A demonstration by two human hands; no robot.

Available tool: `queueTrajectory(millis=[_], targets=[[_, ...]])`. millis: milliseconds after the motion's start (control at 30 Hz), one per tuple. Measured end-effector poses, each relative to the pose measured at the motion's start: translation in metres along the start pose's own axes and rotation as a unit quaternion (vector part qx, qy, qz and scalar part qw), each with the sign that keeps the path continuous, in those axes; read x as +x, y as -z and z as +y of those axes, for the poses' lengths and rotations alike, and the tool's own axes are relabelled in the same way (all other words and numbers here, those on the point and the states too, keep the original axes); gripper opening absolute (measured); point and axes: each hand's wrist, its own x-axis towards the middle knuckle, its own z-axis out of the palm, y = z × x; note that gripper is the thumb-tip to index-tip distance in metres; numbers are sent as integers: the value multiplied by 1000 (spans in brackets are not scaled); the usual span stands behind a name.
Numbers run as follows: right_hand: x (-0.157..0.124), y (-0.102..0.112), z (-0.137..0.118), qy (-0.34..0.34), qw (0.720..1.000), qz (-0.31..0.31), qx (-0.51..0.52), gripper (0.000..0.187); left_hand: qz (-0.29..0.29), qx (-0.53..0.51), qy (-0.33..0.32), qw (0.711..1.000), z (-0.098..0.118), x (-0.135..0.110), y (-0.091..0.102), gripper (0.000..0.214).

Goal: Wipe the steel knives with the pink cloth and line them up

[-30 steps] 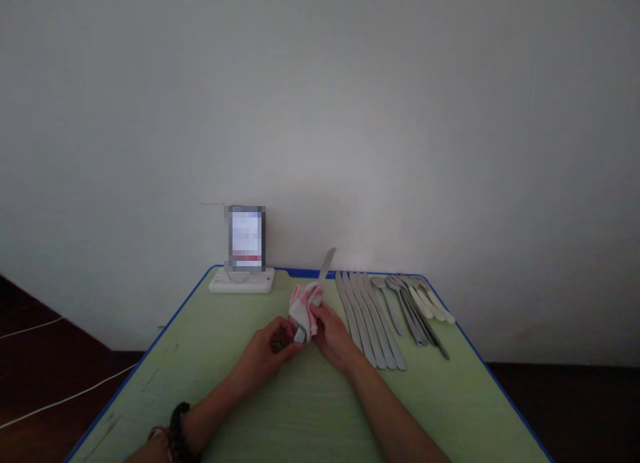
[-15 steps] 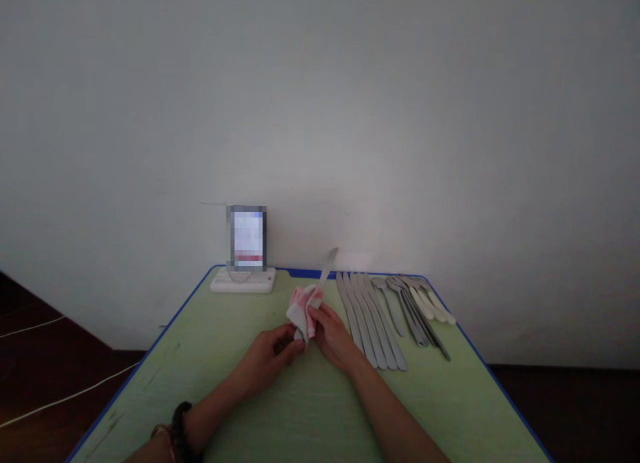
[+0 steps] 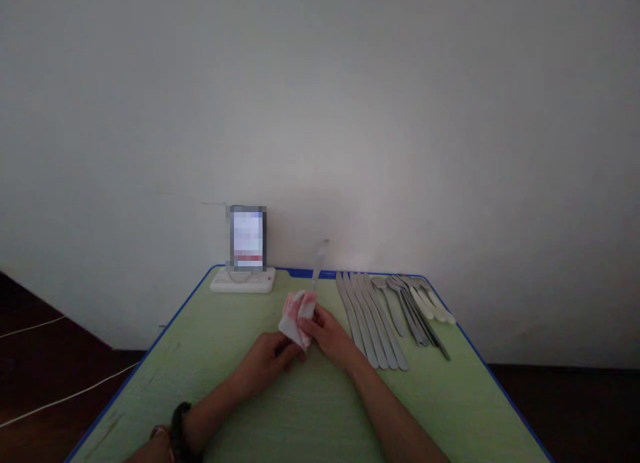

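Observation:
A pink and white cloth point(image 3: 293, 318) is folded round the handle part of a silver table knife point(image 3: 319, 264), whose blade points up and away from me. My right hand point(image 3: 329, 333) is closed on the cloth, thumb on top, pinching it against the knife. At the near end, my left hand point(image 3: 270, 359) has its fingers closed about the knife's handle end, which the cloth and fingers hide. Right of my hands, several matching table knives point(image 3: 370, 323) lie side by side on the green table point(image 3: 240, 423).
Beyond the knives lie a spoon point(image 3: 390, 306), a bunch of dark-handled cutlery point(image 3: 420, 319) and some white-handled pieces point(image 3: 433, 306). A lit device point(image 3: 249, 239) stands on a white base point(image 3: 243, 281) at the back left. A wall point(image 3: 320, 116) rises behind the blue table edge.
The cloth and my right hand have shifted slightly left and down toward the handle end, covering it. The blade has swung a little left and stands steeper.

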Motion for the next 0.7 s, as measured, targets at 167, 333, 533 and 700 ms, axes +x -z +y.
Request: queueTrajectory(millis=[167,333,533,700], targets=[[-2,-2,-6,-4,999,0,-51,29,-12,20,-1,1000,2,-1,0,38],[-1,-4,-4,-7,998,36,-50,29,-10,12,-18,1000,3,-1,2,36],[5,-4,5,12,991,95,94,31,-5,-14,-55,998,7,-1,5,36],[8,-5,9,34,975,157,150,33,-9,-17,-51,999,6,-1,5,41]])
